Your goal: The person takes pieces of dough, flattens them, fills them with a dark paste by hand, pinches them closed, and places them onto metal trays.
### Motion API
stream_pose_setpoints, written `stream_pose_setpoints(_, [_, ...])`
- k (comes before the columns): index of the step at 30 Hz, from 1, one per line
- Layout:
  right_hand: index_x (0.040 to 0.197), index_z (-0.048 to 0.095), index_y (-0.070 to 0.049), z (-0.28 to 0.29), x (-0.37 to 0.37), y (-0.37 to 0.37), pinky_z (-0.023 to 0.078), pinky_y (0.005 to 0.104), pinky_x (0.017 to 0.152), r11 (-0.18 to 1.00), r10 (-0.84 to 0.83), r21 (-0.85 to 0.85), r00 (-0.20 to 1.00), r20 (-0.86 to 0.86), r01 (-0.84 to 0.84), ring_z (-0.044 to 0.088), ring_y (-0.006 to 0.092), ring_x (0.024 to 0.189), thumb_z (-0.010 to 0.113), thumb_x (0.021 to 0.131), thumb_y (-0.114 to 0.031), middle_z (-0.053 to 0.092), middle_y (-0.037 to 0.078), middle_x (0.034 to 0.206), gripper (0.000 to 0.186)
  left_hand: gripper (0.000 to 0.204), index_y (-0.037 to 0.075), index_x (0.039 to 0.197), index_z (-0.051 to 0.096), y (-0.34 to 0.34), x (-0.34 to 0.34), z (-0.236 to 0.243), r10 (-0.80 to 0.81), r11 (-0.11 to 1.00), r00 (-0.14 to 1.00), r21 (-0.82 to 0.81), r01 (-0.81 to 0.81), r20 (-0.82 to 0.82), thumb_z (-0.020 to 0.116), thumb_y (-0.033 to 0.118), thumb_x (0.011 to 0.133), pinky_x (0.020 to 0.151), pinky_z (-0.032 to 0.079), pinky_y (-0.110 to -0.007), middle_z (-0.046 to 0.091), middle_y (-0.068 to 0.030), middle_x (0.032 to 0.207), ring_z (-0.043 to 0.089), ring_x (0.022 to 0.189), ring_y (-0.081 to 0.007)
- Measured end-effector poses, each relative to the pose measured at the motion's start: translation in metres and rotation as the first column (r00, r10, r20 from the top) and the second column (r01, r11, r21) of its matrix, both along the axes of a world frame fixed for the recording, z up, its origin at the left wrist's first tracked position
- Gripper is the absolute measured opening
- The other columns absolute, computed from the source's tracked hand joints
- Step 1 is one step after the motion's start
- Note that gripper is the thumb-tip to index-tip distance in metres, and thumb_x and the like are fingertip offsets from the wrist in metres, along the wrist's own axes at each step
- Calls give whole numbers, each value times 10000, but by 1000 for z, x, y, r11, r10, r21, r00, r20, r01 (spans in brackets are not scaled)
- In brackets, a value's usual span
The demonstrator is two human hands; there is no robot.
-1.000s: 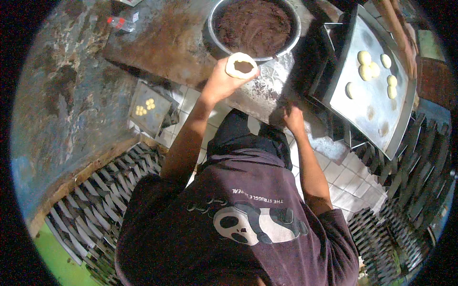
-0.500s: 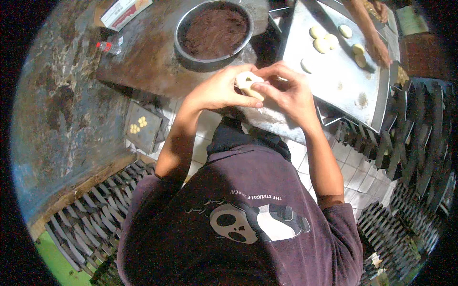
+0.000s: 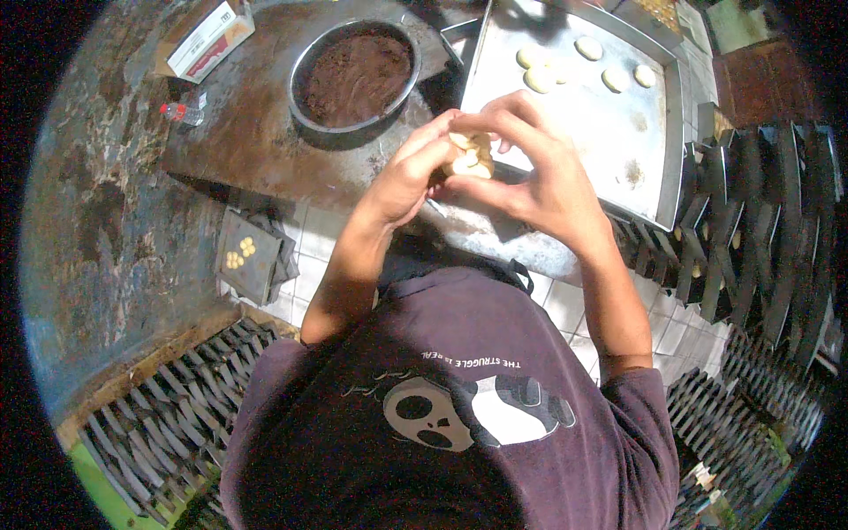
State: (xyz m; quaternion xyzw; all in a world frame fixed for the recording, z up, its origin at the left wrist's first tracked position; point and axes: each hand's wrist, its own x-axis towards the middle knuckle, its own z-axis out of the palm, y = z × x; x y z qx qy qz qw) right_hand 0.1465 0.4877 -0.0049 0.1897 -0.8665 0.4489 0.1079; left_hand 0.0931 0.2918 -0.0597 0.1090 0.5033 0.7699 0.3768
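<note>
A pale piece of dough (image 3: 471,162), its top gathered in uneven folds, sits between my two hands just past the near edge of the worktable. My left hand (image 3: 402,181) is curled around its left side. From the right, my right hand (image 3: 543,168) closes on it with the thumb at the near side and the bent fingers at the far side. Whatever lies inside the dough is hidden. Beyond my left hand stands a round metal basin (image 3: 296,113) of dark brown, crumbly filling (image 3: 358,75).
A large metal tray (image 3: 605,132) at the right bears several flattened dough rounds (image 3: 589,48). Toward the back left are a box (image 3: 210,42) and a red-capped plastic bottle (image 3: 183,113). Smaller trays (image 3: 256,265) lie low at left. Dark stacked racks (image 3: 742,238) flank me.
My fingers have shifted around the dough, and its folds are drawn closer together. Another person's arm has left the far right of the tray. The view has turned slightly right.
</note>
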Motion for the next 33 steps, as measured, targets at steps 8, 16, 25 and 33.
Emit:
stream_pose_setpoints(8, [1230,755,-85,-5,6,17,596,333,797,845,-21,-503,950,312,184,695,223,944,748,897,-67,680,117,1078,333,421,73,1233,577,18,7,7,33,986,943,-143,-85,-330,652,349,925,674,459,-220,622,8,1019,577,846,-66])
stream_pose_setpoints(16, [1245,753,-100,-20,-5,27,550,327,803,994,-66,-93,984,-167,51,657,215,935,869,813,-209,673,96,1024,460,401,73,1324,537,36,13,24,158,986,987,-49,-156,23,565,272,977,544,406,-184,652,-14,965,555,675,-48])
stream_pose_setpoints(25, [1306,599,-52,-42,8,9,587,330,942,71,338,-891,830,444,448,671,161,1041,721,962,-81,680,88,1130,366,340,60,1122,582,58,-12,34,287,886,717,-109,-452,-635,802,181,892,635,425,-195,626,5,849,554,755,-20])
stream_pose_setpoints(33, [1323,586,-58,-69,9,-8,535,344,948,97,-278,-936,913,300,337,660,185,1072,727,907,-5,692,79,1153,443,313,40,1051,606,116,9,60,242,970,810,112,-215,-534,754,26,776,906,518,-286,680,-41,946,654,948,-129])
